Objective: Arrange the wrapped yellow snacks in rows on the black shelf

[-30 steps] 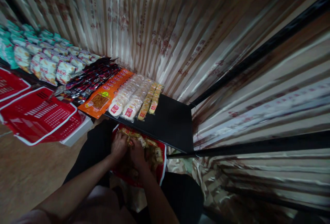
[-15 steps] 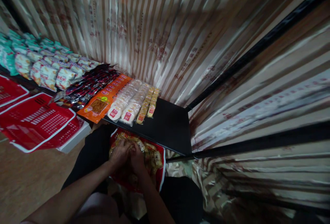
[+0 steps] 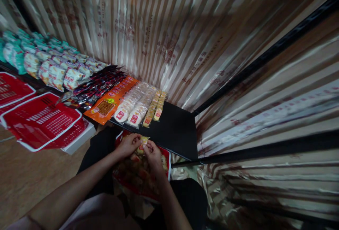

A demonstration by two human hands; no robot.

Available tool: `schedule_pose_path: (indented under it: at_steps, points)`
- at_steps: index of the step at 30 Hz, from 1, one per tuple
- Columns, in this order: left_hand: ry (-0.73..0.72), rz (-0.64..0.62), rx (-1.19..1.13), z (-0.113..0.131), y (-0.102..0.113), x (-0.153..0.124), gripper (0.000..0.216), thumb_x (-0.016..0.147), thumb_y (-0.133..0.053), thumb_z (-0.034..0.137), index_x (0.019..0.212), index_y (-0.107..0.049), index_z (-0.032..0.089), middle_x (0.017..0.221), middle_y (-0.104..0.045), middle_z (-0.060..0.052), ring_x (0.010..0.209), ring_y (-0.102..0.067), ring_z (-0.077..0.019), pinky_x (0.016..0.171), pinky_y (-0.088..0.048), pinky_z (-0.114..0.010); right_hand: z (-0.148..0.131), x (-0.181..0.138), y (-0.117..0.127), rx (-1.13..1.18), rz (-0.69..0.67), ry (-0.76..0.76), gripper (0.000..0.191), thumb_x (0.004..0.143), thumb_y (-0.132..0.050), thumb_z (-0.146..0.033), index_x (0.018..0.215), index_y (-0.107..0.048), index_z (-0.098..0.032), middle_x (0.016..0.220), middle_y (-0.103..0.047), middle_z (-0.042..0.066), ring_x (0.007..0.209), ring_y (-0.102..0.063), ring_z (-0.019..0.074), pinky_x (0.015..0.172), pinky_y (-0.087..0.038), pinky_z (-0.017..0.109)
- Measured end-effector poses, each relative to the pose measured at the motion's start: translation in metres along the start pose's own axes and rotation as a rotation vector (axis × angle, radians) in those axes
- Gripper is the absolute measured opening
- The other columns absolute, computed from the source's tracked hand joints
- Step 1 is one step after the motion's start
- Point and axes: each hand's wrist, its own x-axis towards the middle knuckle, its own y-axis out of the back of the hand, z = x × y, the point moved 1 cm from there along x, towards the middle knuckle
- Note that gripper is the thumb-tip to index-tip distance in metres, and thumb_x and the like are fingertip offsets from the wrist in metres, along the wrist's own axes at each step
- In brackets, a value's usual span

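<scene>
Between my two hands is a small yellow snack packet [image 3: 143, 143], its red-and-white label partly covered by fingers. My left hand [image 3: 129, 145] pinches its left side, and my right hand [image 3: 154, 152] pinches it from the right. Just below them, a red basket [image 3: 168, 168] with a white rim holds many similar yellow packets, dim in shadow. On the black shelf [image 3: 178, 125] in front lie two short rows of the same yellow packets [image 3: 153, 109]. Two rows of round white crackers [image 3: 136, 104] in clear wrap are left of those.
Left along the shelf are an orange snack bag [image 3: 104, 107], dark shiny packets [image 3: 93, 87], white snack bags [image 3: 54, 74] and green bags [image 3: 17, 55]. Red baskets [image 3: 45, 120] stand at the left. Black frame bars [image 3: 254, 62] cross the right, before a striped curtain [image 3: 164, 28].
My hands were down together among the packets in the basket; now they are raised slightly and apart, with one yellow packet between them. The view has shifted a little.
</scene>
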Motion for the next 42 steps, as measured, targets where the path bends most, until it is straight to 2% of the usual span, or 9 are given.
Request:
schedule_pose_path:
  at_steps: [3,9,15,20,22,27,33,37,42]
  points:
    - [0.014,0.01,-0.077,0.003,-0.007,-0.001,0.03,0.079,-0.051,0.024,0.106,-0.06,0.014,0.085,-0.063,-0.003,0.074,-0.057,-0.0127,0.069,-0.045,-0.023,-0.005,0.008,0.005,0.062,0.023,-0.02,0.033,0.067,-0.065,-0.038,0.093,-0.061,-0.019,0.086,-0.071,0.003,0.076,-0.066,0.0165,0.071,-0.052,0.028]
    - [-0.001,0.118,-0.007,0.015,-0.02,-0.002,0.029,0.078,-0.05,0.014,0.105,-0.061,0.014,0.09,-0.062,-0.005,0.075,-0.057,-0.0128,0.072,-0.046,-0.025,-0.012,0.017,0.014,0.094,0.062,0.001,0.037,0.064,-0.068,-0.035,0.095,-0.06,-0.019,0.085,-0.071,0.003,0.07,-0.066,0.0147,0.068,-0.052,0.027]
    - [-0.079,0.2,-0.054,0.033,-0.035,0.019,0.032,0.08,-0.044,0.011,0.109,-0.057,0.015,0.101,-0.062,-0.007,0.088,-0.06,-0.0138,0.083,-0.048,-0.028,-0.025,0.037,0.032,0.005,0.167,0.092,0.033,0.064,-0.067,-0.035,0.092,-0.061,-0.019,0.087,-0.071,0.005,0.077,-0.066,0.0167,0.074,-0.052,0.03]
    - [-0.092,0.2,-0.08,0.045,-0.051,0.041,0.046,0.078,-0.043,0.008,0.123,-0.048,0.014,0.116,-0.058,-0.01,0.092,-0.06,-0.0141,0.09,-0.049,-0.031,-0.034,0.072,0.047,-0.096,0.257,0.159,0.036,0.065,-0.064,-0.039,0.095,-0.061,-0.018,0.092,-0.07,0.006,0.085,-0.065,0.0188,0.082,-0.051,0.033]
    - [-0.102,0.199,-0.053,0.047,-0.055,0.049,0.05,0.078,-0.042,0.008,0.127,-0.044,0.013,0.123,-0.055,-0.012,0.101,-0.059,-0.0158,0.095,-0.047,-0.033,-0.032,0.087,0.05,-0.106,0.264,0.159,0.038,0.066,-0.063,-0.04,0.097,-0.061,-0.018,0.091,-0.07,0.006,0.083,-0.066,0.0184,0.08,-0.051,0.032]
    - [-0.096,0.175,0.091,0.044,-0.061,0.065,0.051,0.078,-0.039,0.008,0.129,-0.044,0.009,0.138,-0.043,-0.016,0.129,-0.04,-0.0241,0.109,-0.034,-0.041,-0.026,0.112,0.049,-0.171,0.28,0.16,0.038,0.069,-0.06,-0.038,0.102,-0.063,-0.018,0.094,-0.07,0.005,0.081,-0.065,0.0171,0.077,-0.051,0.03]
    - [-0.244,0.175,0.229,0.033,-0.064,0.07,0.052,0.077,-0.038,0.006,0.128,-0.047,0.009,0.138,-0.043,-0.016,0.13,-0.039,-0.0241,0.109,-0.034,-0.041,-0.024,0.13,0.044,-0.205,0.338,0.169,0.039,0.07,-0.059,-0.038,0.104,-0.064,-0.019,0.094,-0.069,0.005,0.079,-0.063,0.0165,0.077,-0.05,0.03]
    - [-0.239,0.164,0.293,0.026,-0.064,0.072,0.054,0.076,-0.037,0.006,0.129,-0.045,0.005,0.136,-0.045,-0.018,0.128,-0.04,-0.0247,0.109,-0.035,-0.04,-0.023,0.136,0.04,-0.282,0.374,0.166,0.046,0.071,-0.056,-0.044,0.108,-0.062,-0.016,0.092,-0.068,0.006,0.08,-0.062,0.0165,0.079,-0.048,0.03]
    - [-0.282,0.155,0.291,0.02,-0.067,0.078,0.052,0.08,-0.034,0.011,0.131,-0.043,0.004,0.136,-0.044,-0.019,0.129,-0.039,-0.0244,0.11,-0.034,-0.041,-0.021,0.135,0.033,-0.386,0.424,0.199,0.05,0.074,-0.053,-0.04,0.118,-0.058,-0.015,0.099,-0.066,0.008,0.084,-0.06,0.0176,0.082,-0.047,0.031]
